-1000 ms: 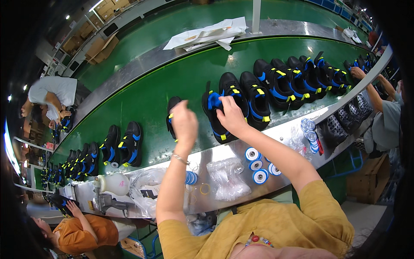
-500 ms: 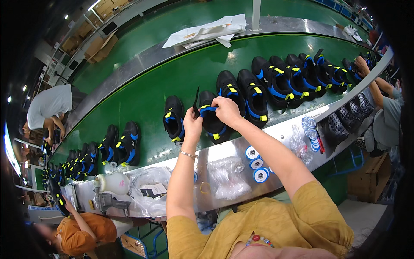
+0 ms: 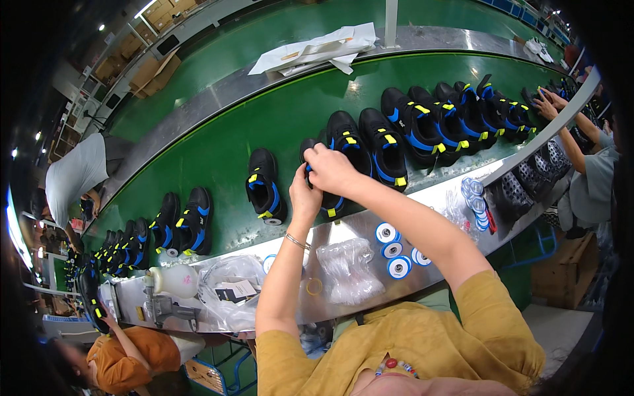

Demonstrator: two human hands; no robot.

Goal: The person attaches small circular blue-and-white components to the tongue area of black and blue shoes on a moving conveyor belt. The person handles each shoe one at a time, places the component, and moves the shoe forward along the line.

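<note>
A black shoe (image 3: 333,207) with blue and yellow trim lies under my two hands, toe pointing away, much of its upper covered by them. My right hand (image 3: 330,170) is closed, its fingers bent down on the upper near the tongue. Against its fingertips, my left hand (image 3: 306,197) pinches at the shoe's left side. The dark strap is hidden between my fingers. A matching shoe (image 3: 265,188) stands apart on the left. Close by on the right are two more, a nearer shoe (image 3: 346,140) and a farther shoe (image 3: 384,150).
The green belt (image 3: 231,171) carries several more shoes both ways. Along the metal ledge (image 3: 422,294) lie blue-and-white rolls (image 3: 399,267), clear plastic bags (image 3: 348,270) and a grey tool (image 3: 173,309). A post (image 3: 391,23) rises beyond. Co-workers stand left and right.
The strap that stood up beside my left hand no longer shows. My hands have come together over the shoe, the right moving left. The shoes have shifted slightly left.
</note>
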